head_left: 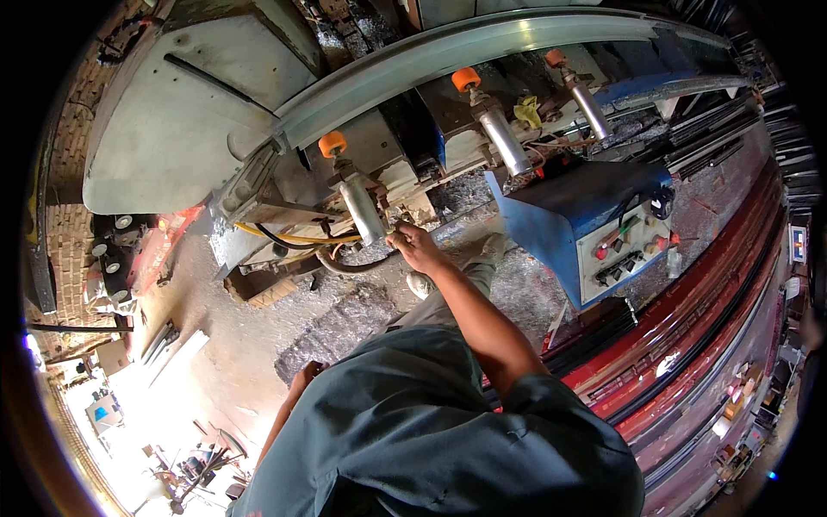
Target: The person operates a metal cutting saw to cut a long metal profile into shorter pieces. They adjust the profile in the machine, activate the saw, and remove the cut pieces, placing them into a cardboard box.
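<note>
right hand [419,251] nearer | fingers [400,236] curled, grip unclear | silver cylinder [360,209] just up-left, long axis upper-left to lower-right | left hand [307,375]: can't tell

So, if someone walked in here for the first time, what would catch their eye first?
Probably the three orange tips on the silver cylinders, lined up below the long metal beam across the top. The person's right grip is at the lower end of the leftmost cylinder. Right of centre stands a blue cabinet with a pale panel of controls.
</note>
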The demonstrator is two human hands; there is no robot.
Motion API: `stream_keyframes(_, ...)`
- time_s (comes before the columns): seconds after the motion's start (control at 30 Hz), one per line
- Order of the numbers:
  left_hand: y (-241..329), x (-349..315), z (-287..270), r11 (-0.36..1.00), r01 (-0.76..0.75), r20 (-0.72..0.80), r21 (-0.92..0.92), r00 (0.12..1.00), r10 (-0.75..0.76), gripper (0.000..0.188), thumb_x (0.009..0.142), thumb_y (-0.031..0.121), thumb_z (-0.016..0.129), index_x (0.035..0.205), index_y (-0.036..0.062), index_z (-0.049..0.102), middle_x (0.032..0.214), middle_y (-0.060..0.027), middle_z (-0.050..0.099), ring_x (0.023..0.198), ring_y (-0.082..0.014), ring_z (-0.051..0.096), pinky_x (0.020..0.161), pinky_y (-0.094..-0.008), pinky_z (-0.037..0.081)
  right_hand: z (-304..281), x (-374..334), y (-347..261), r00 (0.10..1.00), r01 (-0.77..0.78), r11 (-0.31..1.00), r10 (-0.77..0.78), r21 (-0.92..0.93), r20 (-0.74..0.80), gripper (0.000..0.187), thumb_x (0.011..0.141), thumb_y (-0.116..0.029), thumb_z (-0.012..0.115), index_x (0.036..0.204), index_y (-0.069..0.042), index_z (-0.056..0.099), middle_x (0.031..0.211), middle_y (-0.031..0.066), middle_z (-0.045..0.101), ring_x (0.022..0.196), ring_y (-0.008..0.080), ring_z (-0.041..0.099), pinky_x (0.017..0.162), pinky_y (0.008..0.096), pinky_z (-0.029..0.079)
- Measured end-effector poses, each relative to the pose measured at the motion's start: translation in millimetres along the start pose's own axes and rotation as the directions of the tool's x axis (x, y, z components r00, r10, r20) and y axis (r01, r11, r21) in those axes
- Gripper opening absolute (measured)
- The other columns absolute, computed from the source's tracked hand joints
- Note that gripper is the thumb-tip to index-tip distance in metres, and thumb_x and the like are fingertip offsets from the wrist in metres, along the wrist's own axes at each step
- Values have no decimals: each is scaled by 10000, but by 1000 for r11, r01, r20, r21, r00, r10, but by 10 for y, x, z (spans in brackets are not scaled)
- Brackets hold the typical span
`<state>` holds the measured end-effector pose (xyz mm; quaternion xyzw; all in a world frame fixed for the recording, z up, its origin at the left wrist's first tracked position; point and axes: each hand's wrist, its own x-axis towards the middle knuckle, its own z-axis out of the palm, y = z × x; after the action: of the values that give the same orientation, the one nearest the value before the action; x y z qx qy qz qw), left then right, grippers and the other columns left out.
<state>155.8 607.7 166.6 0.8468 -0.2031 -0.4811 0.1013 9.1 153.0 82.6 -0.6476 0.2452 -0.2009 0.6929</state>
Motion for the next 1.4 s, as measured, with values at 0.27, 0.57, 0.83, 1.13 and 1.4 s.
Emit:
stream_keyframes(0.27, 106, -66, -41, 996, 23, 38, 82, 999, -26, 422, 933, 455, 628, 1147, 95, 681, 975, -190, 739, 935, -335, 719, 767, -437, 548, 120, 296, 76, 997, 21, 986, -9, 164, -76, 328, 1017, -358, 611, 1086, -43, 667, 954, 53, 635, 884, 160, 596, 797, 333, 489)
stream_keyframes(0.57, -47, -126, 108, 995, 61, 42, 84, 997, -64, 433, 937, 468, 621, 1152, 96, 680, 986, -194, 736, 948, -340, 714, 780, -440, 545, -7, 281, -111, 993, -110, 984, 102, 142, 62, 405, 1000, -419, 621, 1194, -72, 694, 1140, 98, 703, 1064, 215, 638, 932, 374, 509)
stream_keyframes(0.83, -50, -147, 94, 993, 63, 44, 98, 997, -68, 444, 941, 479, 614, 1156, 97, 680, 995, -198, 734, 960, -344, 710, 792, -443, 541, 114, 278, 80, 994, -103, 871, 104, 480, 24, 327, 961, -351, 705, 1138, -76, 719, 1041, 3, 694, 947, 116, 597, 854, 326, 483)
stream_keyframes(1.13, -101, -142, 61, 991, 59, 53, 124, 996, -66, 456, 945, 492, 606, 1161, 98, 679, 1006, -202, 731, 974, -349, 705, 805, -446, 538, 331, 265, 34, 973, -12, 846, 134, 533, -190, 248, 987, -248, 681, 1133, -50, 718, 1067, 13, 728, 996, 103, 633, 902, 276, 476)
stream_keyframes(1.4, 52, -37, 28, 986, 57, 9, 155, 998, -59, 478, 951, 516, 594, 1164, 97, 679, 1019, -205, 729, 983, -357, 700, 818, -452, 534, 382, 355, 34, 973, -54, 882, 151, 469, -172, 392, 1005, -266, 653, 1325, -43, 620, 1251, 61, 658, 1146, 149, 574, 980, 311, 432)
